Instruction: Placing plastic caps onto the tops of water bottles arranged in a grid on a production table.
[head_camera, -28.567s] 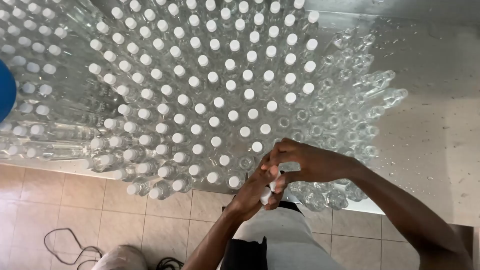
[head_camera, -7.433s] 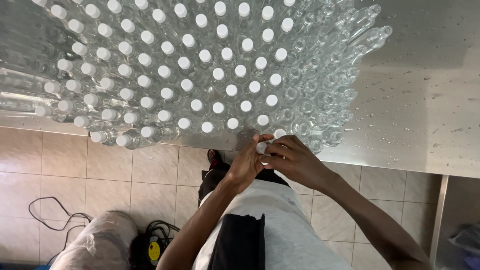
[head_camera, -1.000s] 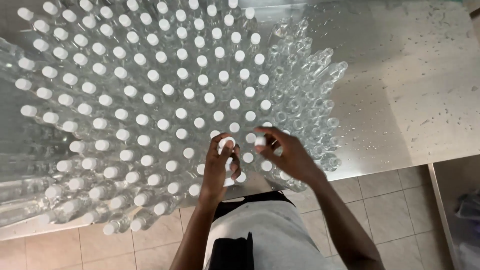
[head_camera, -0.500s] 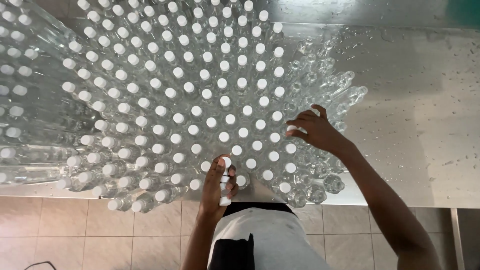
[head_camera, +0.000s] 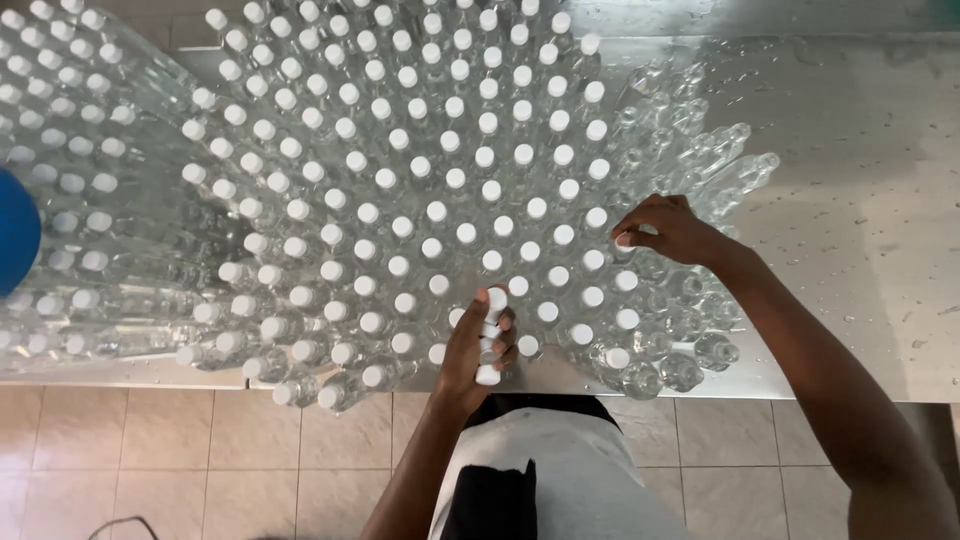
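I see my left hand closed around a small stack of white caps, held at the near edge of the steel table. My right hand pinches one cap with curled fingers onto an open bottle among the uncapped ones at the right of the crowd of capped clear bottles
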